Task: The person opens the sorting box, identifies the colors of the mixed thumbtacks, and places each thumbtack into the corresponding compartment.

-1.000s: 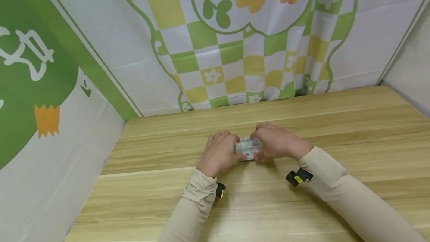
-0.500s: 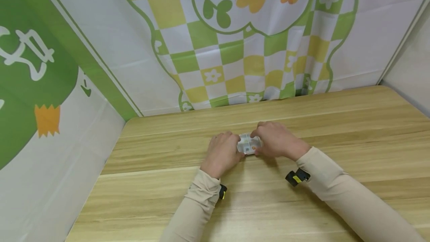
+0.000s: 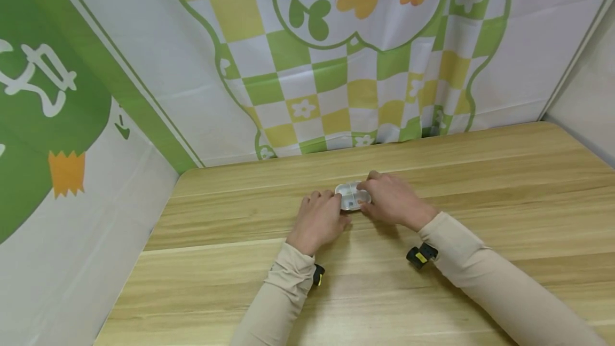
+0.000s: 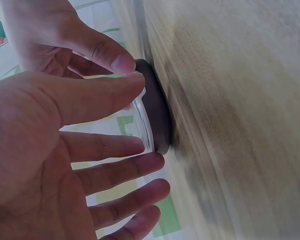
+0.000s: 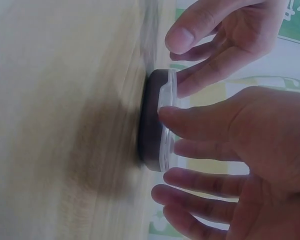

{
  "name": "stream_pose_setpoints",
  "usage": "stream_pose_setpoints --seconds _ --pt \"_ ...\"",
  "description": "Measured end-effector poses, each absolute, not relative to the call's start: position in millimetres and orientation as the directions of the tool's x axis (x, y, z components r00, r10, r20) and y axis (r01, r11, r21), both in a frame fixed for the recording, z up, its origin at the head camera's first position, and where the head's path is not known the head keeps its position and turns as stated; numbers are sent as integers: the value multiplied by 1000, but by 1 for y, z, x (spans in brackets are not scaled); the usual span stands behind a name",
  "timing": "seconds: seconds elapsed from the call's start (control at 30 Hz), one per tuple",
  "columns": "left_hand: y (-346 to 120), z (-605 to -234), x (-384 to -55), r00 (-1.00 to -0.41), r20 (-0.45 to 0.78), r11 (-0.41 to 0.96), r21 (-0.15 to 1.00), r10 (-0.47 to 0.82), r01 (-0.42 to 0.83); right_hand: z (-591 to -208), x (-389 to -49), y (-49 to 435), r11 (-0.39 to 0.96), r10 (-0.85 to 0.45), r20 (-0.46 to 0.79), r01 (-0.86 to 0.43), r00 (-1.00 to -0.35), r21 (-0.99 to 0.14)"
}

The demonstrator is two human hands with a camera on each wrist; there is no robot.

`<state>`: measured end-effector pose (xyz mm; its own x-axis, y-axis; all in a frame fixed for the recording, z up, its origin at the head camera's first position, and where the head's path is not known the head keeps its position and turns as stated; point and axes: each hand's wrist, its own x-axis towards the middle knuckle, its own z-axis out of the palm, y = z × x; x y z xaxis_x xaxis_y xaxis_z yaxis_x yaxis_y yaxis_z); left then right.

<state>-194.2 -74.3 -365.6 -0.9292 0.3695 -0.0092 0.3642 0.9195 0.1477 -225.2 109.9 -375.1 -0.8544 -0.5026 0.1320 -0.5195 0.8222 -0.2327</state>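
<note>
A small pill box point(image 3: 349, 199) with a clear lid and a dark base sits low at the wooden tabletop, several compartments showing through the lid. Small bits, one of them orange, lie inside. My right hand point(image 3: 396, 199) pinches its right side, thumb at the near lid edge and index finger over the top. At the left side, my left hand point(image 3: 319, 220) has an index finger against the edge; its thumb stands apart from the box. The left wrist view shows the dark base point(image 4: 157, 110) side-on, with the left fingers loosely extended beside it.
The wooden table point(image 3: 216, 282) stretches around both hands. Behind it hangs a checked cloth point(image 3: 355, 84) with flowers, reaching the table's back edge. A green and white panel point(image 3: 62, 122) stands on the left. A black wrist camera point(image 3: 422, 255) sits below the right wrist.
The pill box has shifted away from the person and slightly left. Both hands have moved a little with it. The left thumb has come off the near edge.
</note>
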Motion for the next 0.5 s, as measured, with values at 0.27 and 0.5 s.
stream_pose_setpoints --seconds 0.27,0.5 --pt "-75 -368 -193 -930 -35 920 162 367 357 -378 -224 111 816 -506 121 -520 -854 -254" --pt "-81 -367 -196 -936 -55 923 196 346 330 -375 -226 116 814 -485 142 -505 -863 -285"
